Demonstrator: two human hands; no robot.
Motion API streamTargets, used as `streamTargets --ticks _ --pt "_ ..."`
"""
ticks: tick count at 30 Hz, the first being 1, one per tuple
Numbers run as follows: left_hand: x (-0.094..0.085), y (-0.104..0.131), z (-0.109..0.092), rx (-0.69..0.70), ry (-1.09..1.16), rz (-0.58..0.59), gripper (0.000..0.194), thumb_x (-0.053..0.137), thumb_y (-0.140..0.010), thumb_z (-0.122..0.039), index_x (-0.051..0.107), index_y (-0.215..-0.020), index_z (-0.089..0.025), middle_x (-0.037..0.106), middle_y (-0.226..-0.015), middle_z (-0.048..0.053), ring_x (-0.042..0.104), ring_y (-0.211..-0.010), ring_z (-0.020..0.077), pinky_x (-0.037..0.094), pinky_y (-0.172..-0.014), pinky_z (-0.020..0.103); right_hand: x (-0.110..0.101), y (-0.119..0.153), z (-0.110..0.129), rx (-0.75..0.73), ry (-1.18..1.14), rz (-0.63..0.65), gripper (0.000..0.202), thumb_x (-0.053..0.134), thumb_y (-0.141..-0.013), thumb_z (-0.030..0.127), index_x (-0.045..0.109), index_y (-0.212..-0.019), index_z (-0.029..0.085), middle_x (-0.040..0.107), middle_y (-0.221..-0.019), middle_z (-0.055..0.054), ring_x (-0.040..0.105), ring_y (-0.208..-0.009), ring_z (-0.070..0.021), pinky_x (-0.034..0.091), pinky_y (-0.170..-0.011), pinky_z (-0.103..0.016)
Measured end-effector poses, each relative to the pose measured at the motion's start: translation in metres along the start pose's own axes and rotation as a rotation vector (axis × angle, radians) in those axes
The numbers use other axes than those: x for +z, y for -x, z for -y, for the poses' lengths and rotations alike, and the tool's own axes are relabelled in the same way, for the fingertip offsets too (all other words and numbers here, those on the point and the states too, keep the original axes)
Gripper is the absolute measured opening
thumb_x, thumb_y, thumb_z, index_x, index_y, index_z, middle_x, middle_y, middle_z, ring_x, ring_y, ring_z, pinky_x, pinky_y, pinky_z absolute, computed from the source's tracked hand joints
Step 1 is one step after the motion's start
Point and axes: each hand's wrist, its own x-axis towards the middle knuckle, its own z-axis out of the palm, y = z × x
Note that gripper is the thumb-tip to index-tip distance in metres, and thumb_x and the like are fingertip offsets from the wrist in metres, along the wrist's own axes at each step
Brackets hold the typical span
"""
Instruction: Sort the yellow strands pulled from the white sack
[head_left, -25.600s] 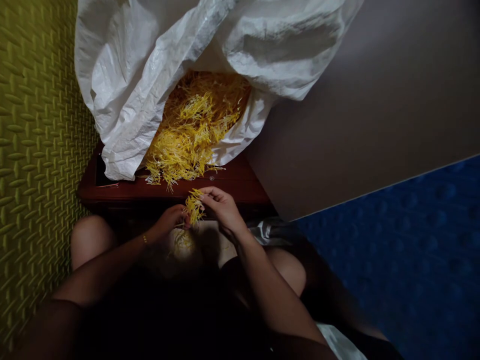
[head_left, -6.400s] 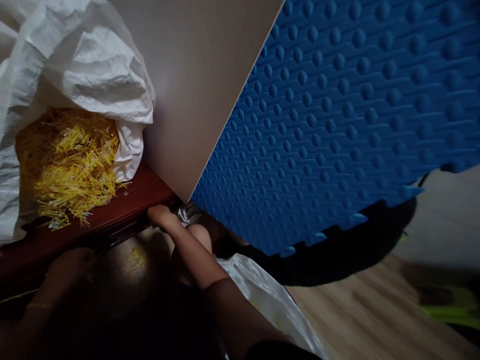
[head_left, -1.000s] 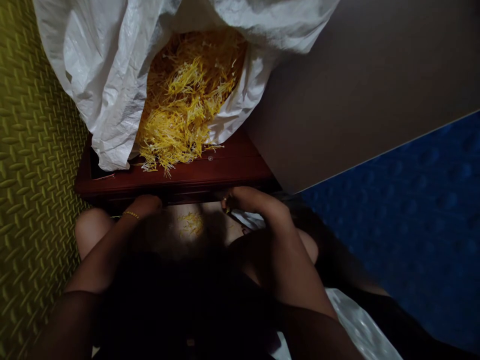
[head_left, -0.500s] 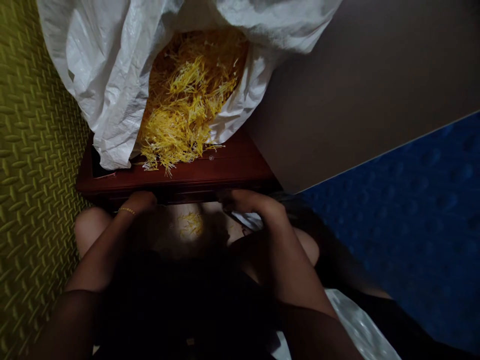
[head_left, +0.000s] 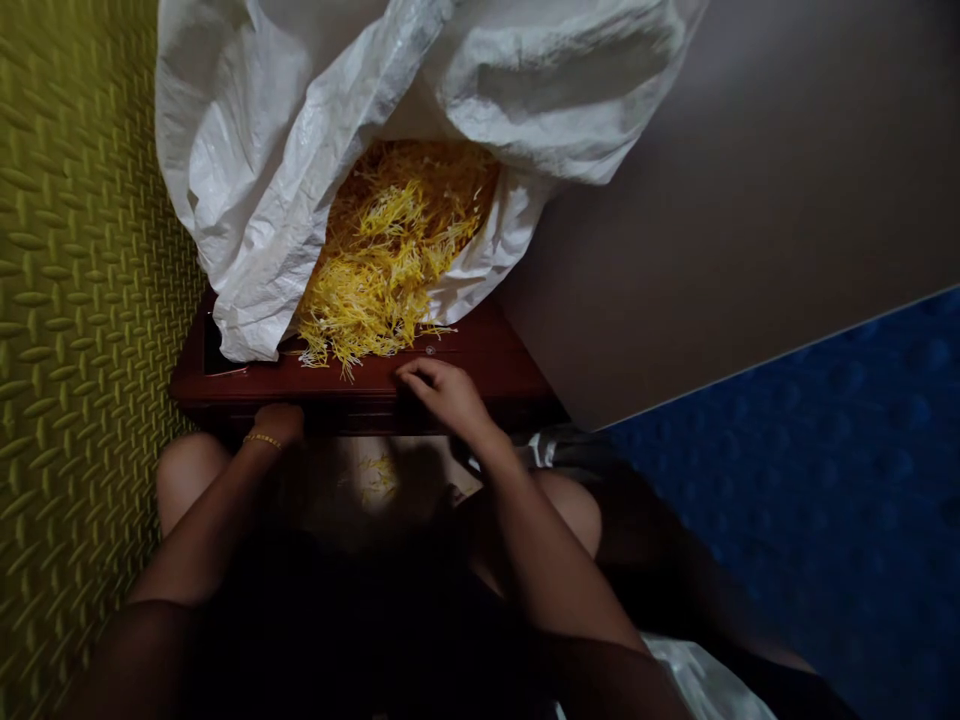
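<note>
A white woven sack [head_left: 277,270] lies open on the dark red wooden table [head_left: 480,370]. Thin yellow strands with white tips [head_left: 375,290] fill its mouth and spill onto the tabletop. My right hand [head_left: 442,388] is over the table's front edge, just below the strands, its thumb and fingers pinched together; whatever may be between them is too small to make out. At the same edge, further left, my left hand [head_left: 281,424] is low and in shadow, with its fingers hidden. A yellow bracelet circles the left wrist.
Loose yellow strands [head_left: 377,478] lie on the floor below the table. A dark flat object [head_left: 219,345] is partly under the sack. A grey-brown panel [head_left: 720,230] stands at the right, beside blue textured flooring [head_left: 810,440]. Yellow-green textured matting [head_left: 75,300] covers the left.
My right hand has risen from below the table's edge and moved left, up near the strands. My left hand stays at the edge. The view has shifted, so the sack appears lower.
</note>
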Motion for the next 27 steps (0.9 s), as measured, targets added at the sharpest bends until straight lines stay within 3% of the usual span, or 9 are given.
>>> streamTargets --ticks 3,5,11,16,21,27 --pt "-0.002 0.004 -0.008 -0.055 -0.134 0.023 0.018 0.068 -0.057 -0.036 0.069 -0.061 -0.018 0.068 -0.072 0.012 0.061 -0.067 0.0219 0.043 -0.063 0.027 0.022 -0.012 0.014 -0.083 0.025 -0.126 0.019 0.046 -0.085 0.028 0.063 -0.088 0.019 0.065 -0.090 -0.005 0.058 -0.087 -0.0165 0.042 -0.080 -0.028" --pt "-0.002 0.006 -0.013 0.021 -0.092 0.052 0.019 0.064 -0.061 -0.037 0.070 -0.063 -0.019 0.068 -0.071 0.009 0.060 -0.064 0.0191 0.041 -0.060 0.024 0.036 -0.019 0.022 -0.120 0.103 -0.135 0.018 0.048 -0.085 0.030 0.062 -0.089 0.019 0.063 -0.091 -0.006 0.056 -0.089 -0.0179 0.041 -0.081 -0.029" --pt "0.000 0.008 -0.018 0.183 0.079 0.046 0.022 0.058 -0.068 -0.037 0.070 -0.065 -0.019 0.069 -0.071 0.007 0.056 -0.058 0.0149 0.035 -0.054 0.022 0.067 -0.034 0.028 0.009 0.478 -0.150 0.027 0.058 -0.078 0.040 0.059 -0.092 0.016 0.059 -0.095 -0.014 0.051 -0.092 -0.0268 0.039 -0.078 -0.034" --pt "0.000 0.004 -0.013 0.207 0.418 0.002 0.031 0.051 -0.073 -0.043 0.065 -0.064 -0.017 0.067 -0.063 0.004 0.054 -0.049 0.0111 0.035 -0.048 0.020 0.070 -0.035 0.021 0.000 0.513 -0.086 0.013 0.045 -0.085 0.023 0.057 -0.087 0.017 0.060 -0.088 -0.011 0.051 -0.086 -0.0231 0.037 -0.075 -0.032" --pt "-0.001 0.000 -0.019 0.190 0.674 -0.114 0.030 0.051 -0.073 -0.041 0.062 -0.070 -0.014 0.066 -0.065 0.003 0.053 -0.047 0.0092 0.037 -0.046 0.018 0.071 -0.033 0.019 -0.002 0.482 -0.128 0.024 0.048 -0.084 0.037 0.055 -0.093 0.016 0.060 -0.092 -0.013 0.051 -0.088 -0.0244 0.037 -0.075 -0.033" --pt "-0.007 0.001 -0.033 0.081 0.926 -0.241 0.021 0.055 -0.072 -0.034 0.060 -0.071 -0.014 0.065 -0.068 0.003 0.051 -0.045 0.0065 0.037 -0.044 0.017 0.069 -0.031 0.023 -0.038 0.409 -0.104 0.015 0.046 -0.084 0.025 0.055 -0.074 0.018 0.060 -0.081 -0.008 0.052 -0.080 -0.0200 0.037 -0.071 -0.029"
